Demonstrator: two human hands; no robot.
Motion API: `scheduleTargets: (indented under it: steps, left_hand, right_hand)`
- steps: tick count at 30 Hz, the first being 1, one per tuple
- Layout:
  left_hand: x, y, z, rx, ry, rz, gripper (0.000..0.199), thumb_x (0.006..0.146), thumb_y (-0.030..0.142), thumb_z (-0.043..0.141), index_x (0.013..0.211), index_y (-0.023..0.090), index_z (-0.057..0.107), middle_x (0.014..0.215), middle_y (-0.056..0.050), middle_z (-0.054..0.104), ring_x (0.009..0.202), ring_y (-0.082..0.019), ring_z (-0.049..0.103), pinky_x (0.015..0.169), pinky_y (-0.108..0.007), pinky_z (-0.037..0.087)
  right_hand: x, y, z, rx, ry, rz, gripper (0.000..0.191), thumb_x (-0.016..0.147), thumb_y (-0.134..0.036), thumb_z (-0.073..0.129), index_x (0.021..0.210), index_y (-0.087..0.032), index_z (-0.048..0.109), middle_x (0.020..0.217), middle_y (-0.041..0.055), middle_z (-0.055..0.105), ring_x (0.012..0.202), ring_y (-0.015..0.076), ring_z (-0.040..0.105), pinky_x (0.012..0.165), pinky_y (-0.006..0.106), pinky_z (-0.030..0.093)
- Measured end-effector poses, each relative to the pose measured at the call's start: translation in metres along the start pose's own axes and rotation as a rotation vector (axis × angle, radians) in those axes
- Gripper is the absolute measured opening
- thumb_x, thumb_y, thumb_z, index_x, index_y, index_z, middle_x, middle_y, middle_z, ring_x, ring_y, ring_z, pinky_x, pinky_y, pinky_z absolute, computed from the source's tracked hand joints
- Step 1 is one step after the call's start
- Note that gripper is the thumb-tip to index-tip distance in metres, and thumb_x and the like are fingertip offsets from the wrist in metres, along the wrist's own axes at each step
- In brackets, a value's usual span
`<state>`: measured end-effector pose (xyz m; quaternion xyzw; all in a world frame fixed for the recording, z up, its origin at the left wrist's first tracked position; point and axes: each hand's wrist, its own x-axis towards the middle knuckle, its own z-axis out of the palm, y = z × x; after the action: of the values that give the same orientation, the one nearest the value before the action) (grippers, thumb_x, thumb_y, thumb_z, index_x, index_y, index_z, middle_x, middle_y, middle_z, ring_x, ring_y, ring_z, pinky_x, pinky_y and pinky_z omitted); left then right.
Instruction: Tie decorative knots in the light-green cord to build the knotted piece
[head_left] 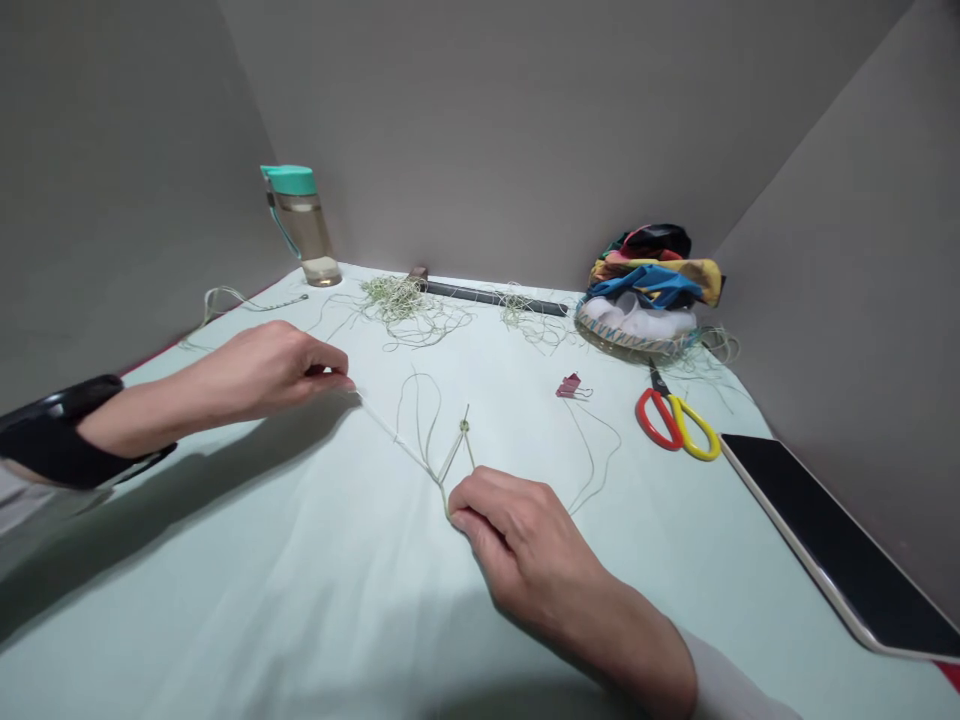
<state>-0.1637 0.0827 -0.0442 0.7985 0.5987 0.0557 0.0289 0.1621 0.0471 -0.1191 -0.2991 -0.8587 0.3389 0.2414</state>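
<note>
A thin white strand [382, 424] runs diagonally across the middle of the surface and joins looped pale green cord [427, 430] carrying a small knot [465, 426]. The left hand [262, 372] has thumb and fingertips closed on the strand's far end. The right hand [517, 535] has its fingertips together at the cord's lower junction, apparently clamped on it, though the grip is partly hidden. The hands stand well apart, and the straight run between them suggests tension held deliberately to keep the strand from slackening.

A pink binder clip [570, 386] lies just beyond, with a green strand trailing from it, possibly to keep that length anchored. Tangled green cord offcuts [397, 305] sit toward the back edge, near a dark rod [495, 298]. Red-and-yellow scissors [675, 425] lie within reach on the right, beside a woven basket of fabric [637, 340] and a tablet [840, 540]. A lidded bottle [300, 225] stands in the back corner, away from the work.
</note>
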Motion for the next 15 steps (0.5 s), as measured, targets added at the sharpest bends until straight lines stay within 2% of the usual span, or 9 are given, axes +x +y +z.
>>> scheduleTargets:
  steps: [6,9,12,15]
  left_hand:
    - [0.015,-0.017,0.004,0.108,0.029,-0.158,0.029,0.094,0.037,0.057,0.082,0.021,0.077,0.065,-0.005,0.070,0.058,-0.018,0.057,0.062,-0.032,0.038]
    - [0.028,-0.025,0.008,0.154,0.049,-0.240,0.030,0.102,0.037,0.059,0.087,0.017,0.074,0.069,-0.002,0.067,0.064,-0.017,0.060,0.068,-0.032,0.048]
    - [0.041,-0.031,0.011,0.167,0.040,-0.309,0.027,0.104,0.041,0.064,0.103,0.015,0.072,0.094,-0.003,0.073,0.082,-0.019,0.069,0.079,-0.037,0.061]
    - [0.054,-0.030,0.014,0.143,0.016,-0.322,0.030,0.103,0.040,0.067,0.120,0.016,0.069,0.117,-0.008,0.073,0.099,-0.022,0.072,0.088,-0.043,0.064]
  right_hand:
    - [0.000,-0.001,0.001,0.006,-0.005,0.003,0.025,0.100,-0.012,0.049,0.078,-0.023,0.049,0.076,-0.0030,0.052,0.068,0.0134,0.046,0.066,0.029,0.036]
    - [0.000,-0.001,0.000,0.005,-0.011,0.007,0.024,0.100,-0.012,0.048,0.079,-0.023,0.049,0.077,-0.0028,0.053,0.068,0.0136,0.046,0.066,0.030,0.036]
    - [-0.001,0.000,0.000,0.005,-0.015,0.015,0.024,0.100,-0.011,0.049,0.079,-0.023,0.048,0.076,-0.0031,0.052,0.068,0.0134,0.046,0.065,0.029,0.036]
    - [-0.002,0.000,0.000,0.010,-0.021,0.015,0.024,0.100,-0.012,0.048,0.079,-0.023,0.047,0.076,-0.0030,0.053,0.069,0.0133,0.047,0.066,0.029,0.036]
